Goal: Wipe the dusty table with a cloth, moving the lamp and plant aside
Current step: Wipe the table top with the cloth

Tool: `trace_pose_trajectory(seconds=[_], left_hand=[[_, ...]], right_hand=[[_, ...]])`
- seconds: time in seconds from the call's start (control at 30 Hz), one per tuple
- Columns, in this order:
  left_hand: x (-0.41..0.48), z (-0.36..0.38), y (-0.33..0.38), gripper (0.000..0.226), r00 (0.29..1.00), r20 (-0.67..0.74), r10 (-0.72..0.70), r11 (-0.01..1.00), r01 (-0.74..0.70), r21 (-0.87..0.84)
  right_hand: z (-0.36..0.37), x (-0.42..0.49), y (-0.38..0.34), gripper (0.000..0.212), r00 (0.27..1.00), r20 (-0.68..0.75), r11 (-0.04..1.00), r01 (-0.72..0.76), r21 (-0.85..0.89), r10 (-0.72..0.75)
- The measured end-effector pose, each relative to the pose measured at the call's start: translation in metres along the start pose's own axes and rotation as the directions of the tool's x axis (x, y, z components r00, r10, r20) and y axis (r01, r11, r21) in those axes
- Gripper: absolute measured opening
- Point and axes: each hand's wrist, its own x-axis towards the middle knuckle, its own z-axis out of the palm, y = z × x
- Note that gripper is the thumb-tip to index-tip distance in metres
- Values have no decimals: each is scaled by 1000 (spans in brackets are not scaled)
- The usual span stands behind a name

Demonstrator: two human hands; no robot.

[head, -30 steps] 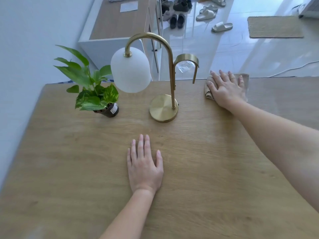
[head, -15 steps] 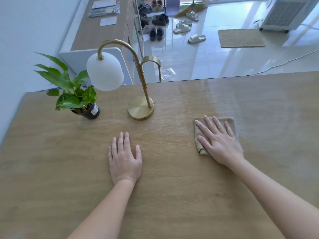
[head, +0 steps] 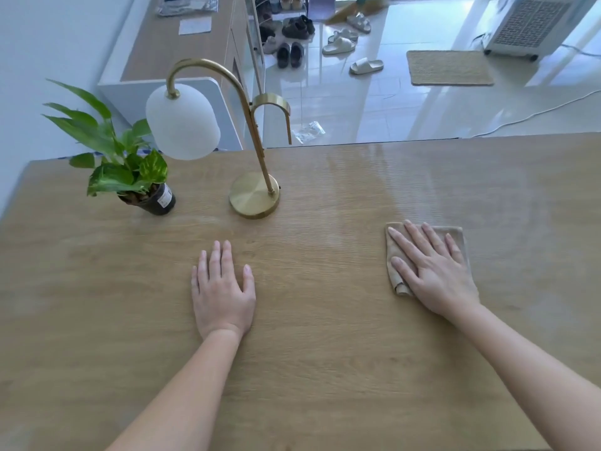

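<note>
A wooden table (head: 325, 369) fills the view. My right hand (head: 434, 271) lies flat with spread fingers on a folded beige cloth (head: 395, 275), pressing it to the table at the right. My left hand (head: 222, 294) rests flat on the bare wood near the middle, holding nothing. A brass lamp (head: 255, 196) with a white globe shade (head: 182, 122) stands at the back, left of centre. A small green plant in a dark pot (head: 153, 200) stands to the lamp's left. A paler streak runs from the far edge toward the cloth.
The table's far edge (head: 357, 144) drops to a glossy tiled floor with shoes (head: 289, 55), sandals, a woven mat (head: 450, 68) and a white appliance (head: 533, 26). A low white cabinet (head: 175, 53) stands behind the plant and lamp. A wall is at the left.
My right hand has slid the cloth from the far edge beside the lamp back toward me and to the right. My left hand has stayed flat in place.
</note>
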Motion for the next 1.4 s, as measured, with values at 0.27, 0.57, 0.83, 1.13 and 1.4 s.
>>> trace_pose_trajectory(seconds=[0.27,0.57,0.83,1.13,1.4], left_hand=[[3,0,-2,70,1000,4,-2,1000,2,10],[6,7,-5,70,1000,-5,2,1000,-2,16],[9,4,-7,71,1000,21,3,1000,-4,22],[3,-2,-3,66,1000,28,3,1000,-3,1],[0,-2,-2,66,1000,19,20,1000,-19,-22]], right_hand=[[-30,135,10,60,997,-41,997,-67,32,68],[-59,243,11,66,983,-43,982,-176,71,179],[-46,198,21,60,999,-21,999,-39,30,40],[-8,17,44,58,1000,9,999,-28,43,27],[11,-60,49,60,999,18,999,-50,17,50]])
